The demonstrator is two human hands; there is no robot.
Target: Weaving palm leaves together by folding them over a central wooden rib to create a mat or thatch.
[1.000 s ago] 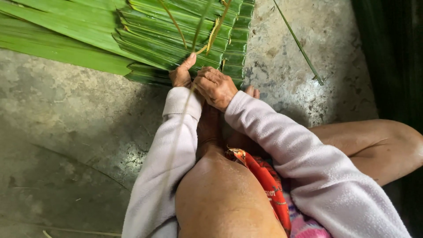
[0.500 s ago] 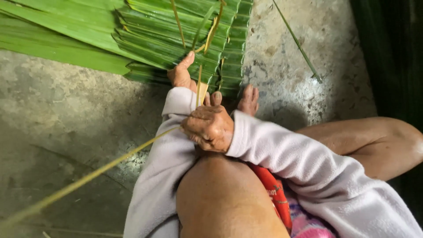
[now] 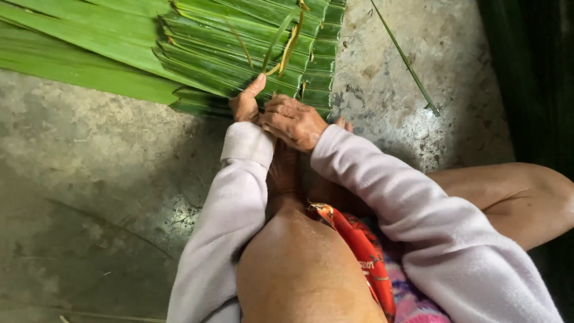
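No containers around; the woven palm-leaf mat [image 3: 251,54] on the floor [image 3: 89,167] is pressed by the left hand [image 3: 246,103] with thumb out, its edge gripped by the curled right hand [image 3: 293,121].

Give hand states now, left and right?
Left hand: pressing flat on the folded green palm-leaf panel, thumb out.
Right hand: curled at the panel's edge; grip cannot be told.

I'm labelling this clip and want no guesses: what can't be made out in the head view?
- Left hand: palm and most fingers hidden by the right hand; its grip is unclear.
- Right hand's fingertips: curled under, so whether they pinch anything is hidden.
- Mat of folded green palm leaves: cut off by the top edge.
- Thin yellowish leaf strip: lower end lost among the leaves.
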